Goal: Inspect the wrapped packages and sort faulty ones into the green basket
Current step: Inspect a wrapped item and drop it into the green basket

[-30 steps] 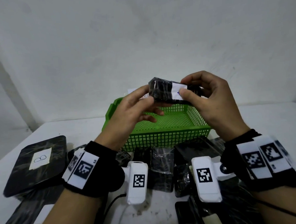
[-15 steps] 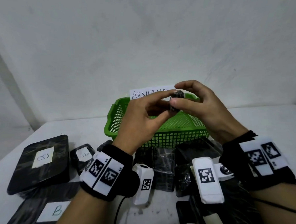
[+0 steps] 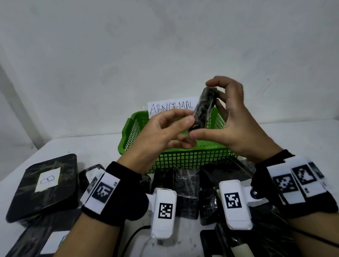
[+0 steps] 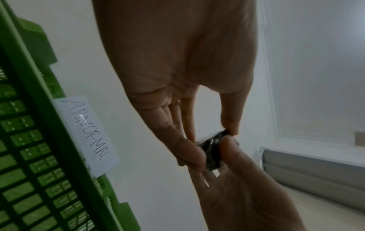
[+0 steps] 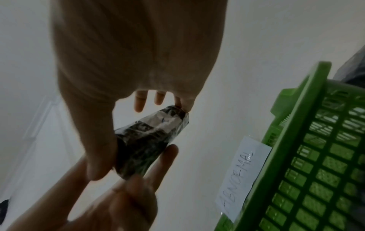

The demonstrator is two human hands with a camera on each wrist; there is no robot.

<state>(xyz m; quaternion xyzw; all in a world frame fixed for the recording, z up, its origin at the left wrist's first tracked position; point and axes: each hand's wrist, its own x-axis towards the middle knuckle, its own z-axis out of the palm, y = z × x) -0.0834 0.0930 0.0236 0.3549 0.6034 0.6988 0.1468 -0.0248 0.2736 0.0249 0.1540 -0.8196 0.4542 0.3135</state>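
Note:
A small black package wrapped in clear film (image 3: 203, 109) (image 4: 212, 154) (image 5: 147, 140) stands nearly on end in the air over the green basket (image 3: 186, 159). My right hand (image 3: 228, 113) pinches it by its top end with a fingertip and by its bottom end with the thumb. My left hand (image 3: 170, 128) pinches its lower left edge between thumb and fingers. A white label shows on the package in the right wrist view. The basket (image 4: 29, 140) (image 5: 316, 156) carries a white paper sign reading ABNORMAL (image 3: 171, 107).
Several black wrapped packages lie on the white table in front of the basket (image 3: 185, 184). A large flat one labelled B (image 3: 46, 184) lies at the left, another (image 3: 33, 249) at the lower left. A white wall stands just behind the basket.
The package has been turned from lying across, label facing me, through end-on, to standing nearly upright. Both hands have kept hold of it and shifted their fingers round it.

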